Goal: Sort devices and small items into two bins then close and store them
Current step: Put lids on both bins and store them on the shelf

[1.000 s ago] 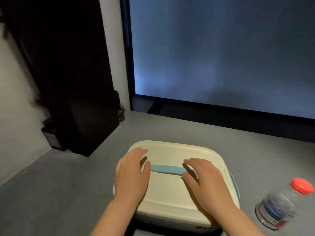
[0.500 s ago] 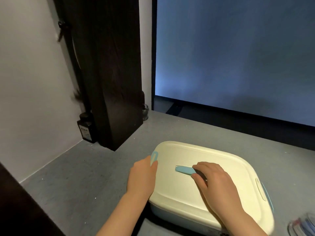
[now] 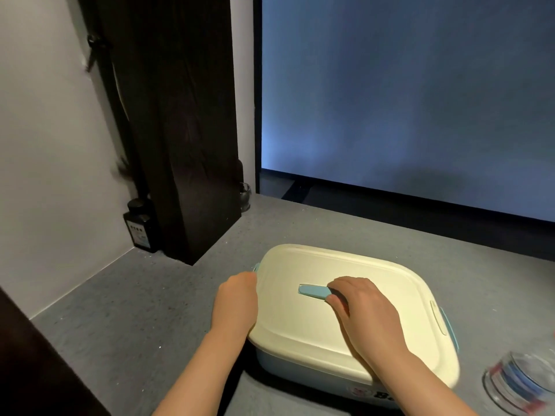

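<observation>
Left hand [image 3: 237, 301] curls against the bin's [image 3: 345, 313] left edge, possibly on a latch; right hand [image 3: 365, 307] grips the lid handle [image 3: 313, 291]. On the desk [image 3: 150, 295], an unlatched lid could lift off; bottle [image 3: 524, 382] could topple

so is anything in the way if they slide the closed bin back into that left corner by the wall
Nothing lies on the grey counter just left of the bin. Deeper in, the dark wooden post and a small black bottle occupy the corner itself. The left hand grips the bin's left edge; the right hand holds the blue handle.
</observation>
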The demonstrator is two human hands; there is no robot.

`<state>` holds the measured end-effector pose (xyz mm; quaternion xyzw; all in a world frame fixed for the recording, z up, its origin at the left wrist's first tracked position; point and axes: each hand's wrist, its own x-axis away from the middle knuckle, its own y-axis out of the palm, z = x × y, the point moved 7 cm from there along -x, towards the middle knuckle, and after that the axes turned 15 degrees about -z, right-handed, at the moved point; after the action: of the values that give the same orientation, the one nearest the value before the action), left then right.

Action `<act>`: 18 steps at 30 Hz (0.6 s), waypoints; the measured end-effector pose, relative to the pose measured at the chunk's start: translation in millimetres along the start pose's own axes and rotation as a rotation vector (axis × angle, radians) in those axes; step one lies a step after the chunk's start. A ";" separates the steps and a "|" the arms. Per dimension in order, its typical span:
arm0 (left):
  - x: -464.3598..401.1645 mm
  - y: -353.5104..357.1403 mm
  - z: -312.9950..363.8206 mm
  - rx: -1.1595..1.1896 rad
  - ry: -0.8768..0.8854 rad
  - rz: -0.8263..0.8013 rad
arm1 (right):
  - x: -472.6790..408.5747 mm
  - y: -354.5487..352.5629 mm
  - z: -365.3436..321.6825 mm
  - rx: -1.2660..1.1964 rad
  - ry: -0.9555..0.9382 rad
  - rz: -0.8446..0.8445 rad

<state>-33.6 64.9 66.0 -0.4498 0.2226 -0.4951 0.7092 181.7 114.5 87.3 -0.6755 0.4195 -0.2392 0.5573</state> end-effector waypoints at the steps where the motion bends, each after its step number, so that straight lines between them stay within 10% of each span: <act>1: 0.5 0.0 1.0 0.056 0.013 -0.016 | -0.4 -0.7 -0.5 0.000 -0.005 0.002; 9: 30.1 0.3 27.4 0.257 0.146 -0.037 | -7.9 -10.9 -2.4 -0.040 -0.127 -0.080; 18: 44.7 -52.3 86.8 0.274 0.339 0.085 | -1.0 -103.9 -5.6 -0.013 -0.137 0.191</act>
<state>24.6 55.3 159.7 -0.2497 0.2881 -0.5591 0.7363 207.9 115.0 188.0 -0.6507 0.4445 -0.1358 0.6004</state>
